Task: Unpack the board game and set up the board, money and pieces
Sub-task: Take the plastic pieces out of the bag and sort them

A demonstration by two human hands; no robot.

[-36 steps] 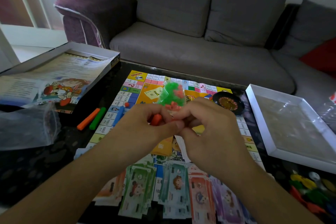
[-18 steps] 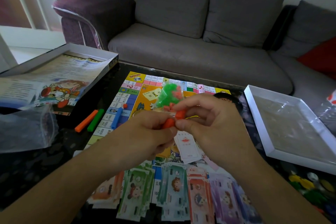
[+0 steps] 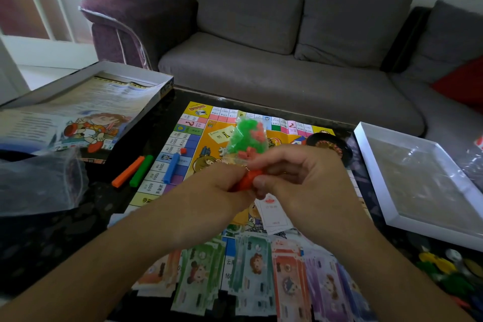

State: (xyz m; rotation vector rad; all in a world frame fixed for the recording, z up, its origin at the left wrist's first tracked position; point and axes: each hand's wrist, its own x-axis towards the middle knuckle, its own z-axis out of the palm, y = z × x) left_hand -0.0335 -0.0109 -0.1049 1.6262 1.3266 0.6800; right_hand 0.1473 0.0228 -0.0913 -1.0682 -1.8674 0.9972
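**Q:** Grey sofa [image 3: 287,73] behind, dark desk [image 3: 65,230] in front. What's laid out on it?

**A:** Board [image 3: 193,144] flat at centre; money [image 3: 251,277] fanned along its near edge. Three sticks, orange [image 3: 128,171], green [image 3: 141,170], blue [image 3: 172,168], lie by the board's left edge. Box lid [image 3: 86,110] far left, white tray [image 3: 418,180] right.

**Q:** Where's the task's thing, and what is each grip doing?

**A:** Your hands meet above the board's middle. Left hand [image 3: 209,198] and right hand [image 3: 308,180] both pinch the neck of a clear bag of pieces [image 3: 247,138], green and red, w/ a small orange clip or tie [image 3: 247,182] between the fingertips. Can't tell exactly which it is. Both grips closed on the bag's neck.

**Q:** Which relation does the next move turn on?

**A:** Bag stands up and away from you, long axis approx. vertical, full end on top, neck down at the fingertips. Both hands equally near. Prob. step: opening the neck. You'd need to turn the mouth toward the board first, else pieces may scatter.
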